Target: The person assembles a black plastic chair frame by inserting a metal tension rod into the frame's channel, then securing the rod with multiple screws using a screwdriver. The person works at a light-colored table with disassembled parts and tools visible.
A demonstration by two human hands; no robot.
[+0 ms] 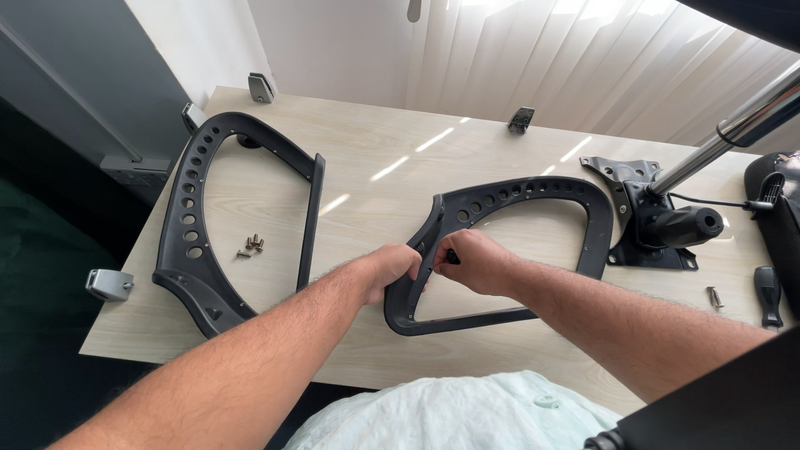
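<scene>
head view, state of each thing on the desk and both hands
right armrest frame: flat, gripped by both hands
left hand: closed on frame edge
right hand: pinching a small dark part
left armrest frame: flat, untouched
screws: loose
seat plate: flat on desk

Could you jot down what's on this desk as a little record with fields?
surface: pale wooden table
left hand: grips near armrest frame
right hand: pinches small dark part against that frame
other frame: lies flat at left
loose screws: inside other frame's opening
chair mechanism: at right, with chrome tube
screwdriver handle: far right edge
</scene>
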